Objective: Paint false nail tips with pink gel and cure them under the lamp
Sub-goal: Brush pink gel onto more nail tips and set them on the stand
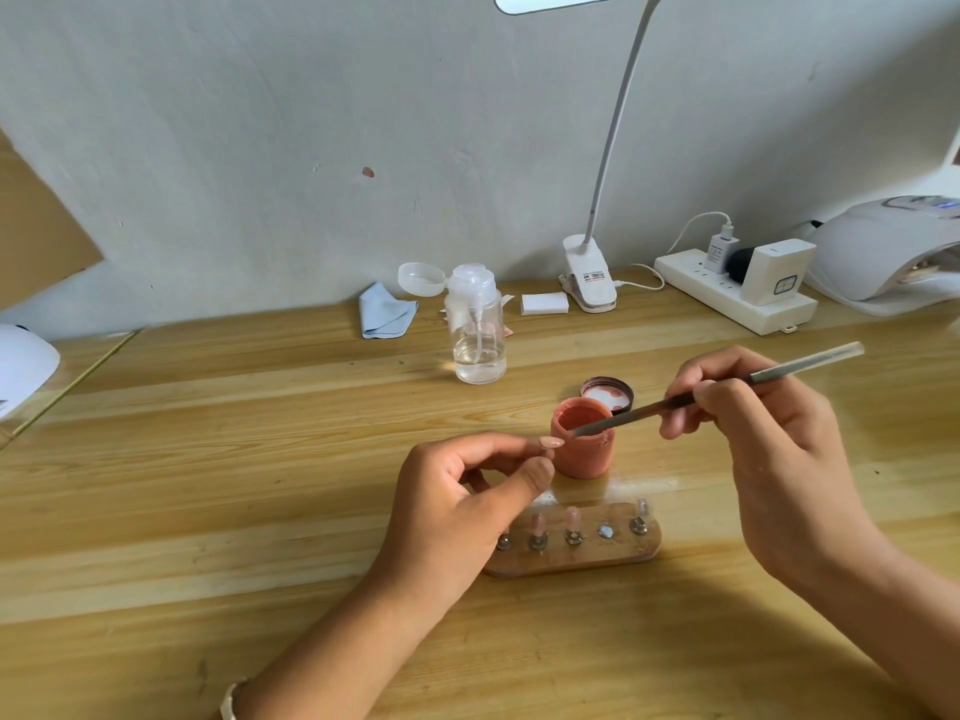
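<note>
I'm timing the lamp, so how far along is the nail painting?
Done: two tips on the wooden holder already look pink. In hand: the left hand pinches a pinkish tip beside the open gel jar, while the right hand holds the brush with its tip at the jar's rim. Left: the holder's rightmost tip looks unpainted, and the holder sits away from the curing lamp, so curing likely remains.

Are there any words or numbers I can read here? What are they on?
None can be read clearly.
Sticker on lamp clip: too blurred.
Print on white plug: too small.
Label on white box: too small.
Blue display on curing lamp: blurred.
</note>
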Available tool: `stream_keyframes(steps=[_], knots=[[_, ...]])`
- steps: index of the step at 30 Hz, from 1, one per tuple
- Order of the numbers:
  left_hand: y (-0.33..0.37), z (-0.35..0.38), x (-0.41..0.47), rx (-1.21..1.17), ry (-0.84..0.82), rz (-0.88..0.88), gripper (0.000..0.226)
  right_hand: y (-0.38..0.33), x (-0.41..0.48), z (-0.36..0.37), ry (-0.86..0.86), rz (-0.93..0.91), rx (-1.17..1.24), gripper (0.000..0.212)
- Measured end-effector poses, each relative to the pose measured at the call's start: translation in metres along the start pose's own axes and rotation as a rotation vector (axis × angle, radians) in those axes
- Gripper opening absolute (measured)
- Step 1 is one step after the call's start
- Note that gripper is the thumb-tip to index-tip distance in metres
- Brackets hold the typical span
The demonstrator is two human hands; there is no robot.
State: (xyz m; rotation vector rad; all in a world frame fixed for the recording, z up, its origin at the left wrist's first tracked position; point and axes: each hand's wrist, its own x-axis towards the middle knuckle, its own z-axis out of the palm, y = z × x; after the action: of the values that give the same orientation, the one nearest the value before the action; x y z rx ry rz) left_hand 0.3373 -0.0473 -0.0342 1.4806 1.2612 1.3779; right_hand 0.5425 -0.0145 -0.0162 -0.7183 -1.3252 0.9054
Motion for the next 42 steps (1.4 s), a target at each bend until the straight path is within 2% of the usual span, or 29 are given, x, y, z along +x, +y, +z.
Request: stream_keyframes(steps=[5,8,14,18,24,26,29,37,39,42], knots=[[-0.0004,-0.0005,-0.0006,0.008,-0.008,0.002,0.011,-0.0024,-0.0050,0.0040,-0.112,0.002,-0.011,0.020],[-0.0006,-0.0001,-0.0005,0.018,-0.006,0.012,0.013,-0.0027,-0.0053,0.0046,-0.099,0.016,-0.017,0.027],[-0.0022,-0.0001,-0.0008,0.011,-0.010,0.039,0.013,-0.0025,0.0006,0.0002,0.036,0.043,-0.028,0.027],[-0.0038,-0.0008,0.0004,0.027,-0.007,0.064,0.017,-0.0028,-0.0007,0.0019,-0.009,0.056,0.022,0.028],[-0.0064,-0.0014,0.0014,0.046,0.001,0.098,0.021,-0.0034,-0.0056,0.0055,-0.053,0.078,-0.011,0.016],[-0.0076,-0.0017,0.0021,0.043,-0.003,0.107,0.018,-0.0036,-0.0039,0.0036,0.004,0.082,-0.016,0.020],[-0.0088,-0.0019,0.0024,0.055,-0.015,0.128,0.016,-0.0032,-0.0006,0.0000,0.068,0.082,-0.018,0.039],[-0.0077,-0.0014,0.0022,0.064,-0.011,0.144,0.024,-0.0031,-0.0048,0.0043,-0.060,0.079,-0.007,0.022],[-0.0072,-0.0012,0.0022,0.061,-0.012,0.139,0.022,-0.0020,-0.0043,0.0038,-0.030,0.084,-0.026,0.023],[-0.0065,-0.0011,0.0018,0.058,-0.012,0.133,0.019,-0.0022,-0.0012,0.0013,0.034,0.088,-0.032,0.035]])
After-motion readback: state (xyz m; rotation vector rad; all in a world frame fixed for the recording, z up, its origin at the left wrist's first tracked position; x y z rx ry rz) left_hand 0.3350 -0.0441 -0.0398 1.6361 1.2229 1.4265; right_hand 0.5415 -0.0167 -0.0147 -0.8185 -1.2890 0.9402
